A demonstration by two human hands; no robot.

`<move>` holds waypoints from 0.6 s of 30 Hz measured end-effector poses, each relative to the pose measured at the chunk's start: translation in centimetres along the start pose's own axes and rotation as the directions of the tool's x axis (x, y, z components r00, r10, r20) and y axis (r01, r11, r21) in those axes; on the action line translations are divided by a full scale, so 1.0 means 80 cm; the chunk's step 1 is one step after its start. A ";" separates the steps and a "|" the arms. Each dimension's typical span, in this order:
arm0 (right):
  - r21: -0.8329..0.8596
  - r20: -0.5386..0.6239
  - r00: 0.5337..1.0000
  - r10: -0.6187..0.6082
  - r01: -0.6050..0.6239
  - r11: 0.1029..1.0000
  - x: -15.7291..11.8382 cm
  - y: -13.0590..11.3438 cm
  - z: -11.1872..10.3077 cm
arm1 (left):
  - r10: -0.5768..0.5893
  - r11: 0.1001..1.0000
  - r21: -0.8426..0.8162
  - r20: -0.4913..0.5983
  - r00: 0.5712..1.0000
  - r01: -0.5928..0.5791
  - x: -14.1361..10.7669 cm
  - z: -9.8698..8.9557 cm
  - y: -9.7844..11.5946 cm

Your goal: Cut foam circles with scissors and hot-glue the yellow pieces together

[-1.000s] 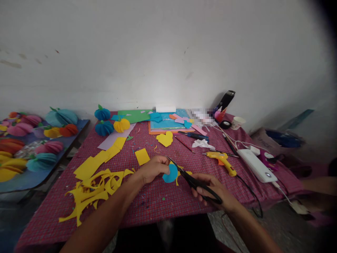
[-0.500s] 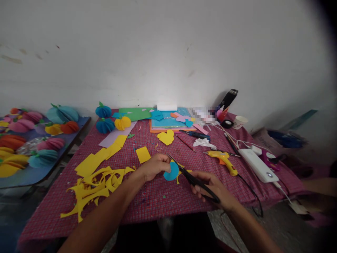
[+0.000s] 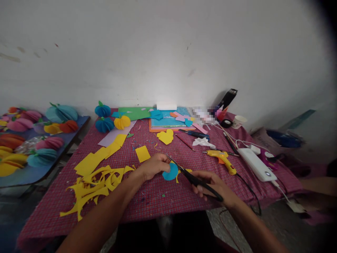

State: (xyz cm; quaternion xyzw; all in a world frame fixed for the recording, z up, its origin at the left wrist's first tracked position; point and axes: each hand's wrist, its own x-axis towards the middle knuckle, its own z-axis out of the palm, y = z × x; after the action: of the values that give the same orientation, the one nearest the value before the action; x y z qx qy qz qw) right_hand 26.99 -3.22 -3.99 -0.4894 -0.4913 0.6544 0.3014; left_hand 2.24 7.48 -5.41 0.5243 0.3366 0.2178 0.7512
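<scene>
My left hand [image 3: 157, 167] pinches a blue paper circle [image 3: 171, 172] at its left edge, over the near middle of the table. Yellow paper [image 3: 177, 177] shows behind the circle, its outline partly covered. In my right hand [image 3: 212, 186] is a pair of black-handled scissors [image 3: 196, 180], their blades pointing up and left along the circle's upper right edge. Whether the blades are parted is too small to tell. A yellow paper square [image 3: 142, 154] lies just beyond my left hand, and curled yellow offcuts [image 3: 101, 184] are heaped left of my forearm.
A yellow glue gun [image 3: 222, 160] with a cord lies at the right, near a white power bank [image 3: 256, 165]. Behind are a pencil [image 3: 185, 142], a cutter [image 3: 194, 134], coloured sheets [image 3: 168, 123] and a black bottle [image 3: 229, 98]. Paper pumpkins [image 3: 104, 124] stand back left.
The scissors' handle end has swung slightly right with my right hand. My left hand keeps its pinch on the blue circle, almost in place. The whole view has shifted a little.
</scene>
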 end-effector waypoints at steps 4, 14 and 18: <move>-0.005 0.006 1.000 -0.004 0.004 1.000 0.000 -0.003 0.001 | 0.002 1.000 0.015 0.015 1.000 -0.002 0.000 -0.001 -0.001; -0.029 0.006 1.000 -0.016 0.016 0.999 0.002 0.004 -0.002 | -0.003 1.000 0.018 -0.020 1.000 0.003 0.001 -0.001 -0.002; -0.022 0.015 0.999 -0.028 0.028 0.999 0.002 0.006 -0.002 | -0.021 1.000 0.018 -0.029 0.999 0.022 0.001 0.000 -0.002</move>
State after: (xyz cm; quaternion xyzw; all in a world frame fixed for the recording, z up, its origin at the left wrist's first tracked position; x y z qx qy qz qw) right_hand 27.11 -3.15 -4.49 -0.4808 -0.5076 0.6483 0.3015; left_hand 2.28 7.51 -5.58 0.5245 0.3548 0.2140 0.7438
